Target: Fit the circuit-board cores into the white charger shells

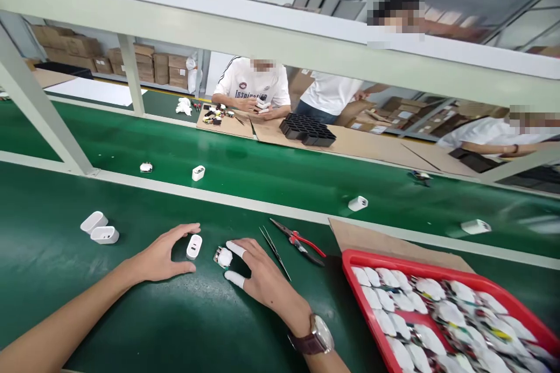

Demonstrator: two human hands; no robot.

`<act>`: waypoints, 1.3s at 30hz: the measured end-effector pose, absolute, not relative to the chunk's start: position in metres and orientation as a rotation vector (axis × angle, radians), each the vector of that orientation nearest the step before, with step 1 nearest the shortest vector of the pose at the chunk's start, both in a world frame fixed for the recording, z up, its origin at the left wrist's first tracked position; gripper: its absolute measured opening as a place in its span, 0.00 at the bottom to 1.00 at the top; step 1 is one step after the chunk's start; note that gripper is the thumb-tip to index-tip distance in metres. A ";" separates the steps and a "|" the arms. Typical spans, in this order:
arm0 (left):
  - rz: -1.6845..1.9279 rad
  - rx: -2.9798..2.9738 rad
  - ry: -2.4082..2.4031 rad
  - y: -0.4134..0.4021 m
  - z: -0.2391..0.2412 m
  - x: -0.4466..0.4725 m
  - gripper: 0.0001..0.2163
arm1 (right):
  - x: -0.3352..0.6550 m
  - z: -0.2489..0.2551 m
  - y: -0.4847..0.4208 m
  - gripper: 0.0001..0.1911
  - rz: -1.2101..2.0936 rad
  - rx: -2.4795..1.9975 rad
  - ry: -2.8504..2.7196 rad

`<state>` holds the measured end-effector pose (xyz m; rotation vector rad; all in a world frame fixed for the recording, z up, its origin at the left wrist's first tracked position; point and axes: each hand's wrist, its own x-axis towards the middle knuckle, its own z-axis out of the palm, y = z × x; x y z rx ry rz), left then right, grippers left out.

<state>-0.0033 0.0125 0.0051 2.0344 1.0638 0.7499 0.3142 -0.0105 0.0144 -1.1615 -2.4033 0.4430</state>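
Note:
My left hand [160, 259] is open, thumb and fingers spread on either side of a white plastic charger housing [194, 246] with slots in its end face. The housing stands on the green work surface, apart from the palm. Just to its right lies a small circuit assembly with a white pad [224, 257]. My right hand [258, 271], with white finger covers on thumb and forefinger, is beside that assembly, its two tips parted around the near side. Whether the tips touch it I cannot tell. Two more white housings [105, 235] lie at the left.
Tweezers [275, 252] and red-handled pliers [298, 241] lie beyond my right hand. A red tray [367, 309] full of white-padded assemblies is at the right, near cardboard [394, 243]. Behind a metal rail, a green belt [271, 175] carries scattered housings; co-workers sit opposite.

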 end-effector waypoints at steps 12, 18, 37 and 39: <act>0.766 2.150 1.157 0.009 -0.002 -0.004 0.32 | 0.260 0.031 0.004 0.23 0.380 -1.137 -2.315; 0.676 2.124 1.210 0.011 0.000 -0.007 0.32 | 0.282 0.028 0.002 0.23 0.333 -1.186 -2.475; 0.708 2.473 1.376 0.098 0.037 -0.004 0.23 | 0.289 0.011 -0.005 0.21 0.884 -1.030 -2.065; 0.683 2.463 1.521 0.135 0.033 -0.001 0.23 | 0.296 0.011 -0.006 0.22 0.753 -1.017 -2.162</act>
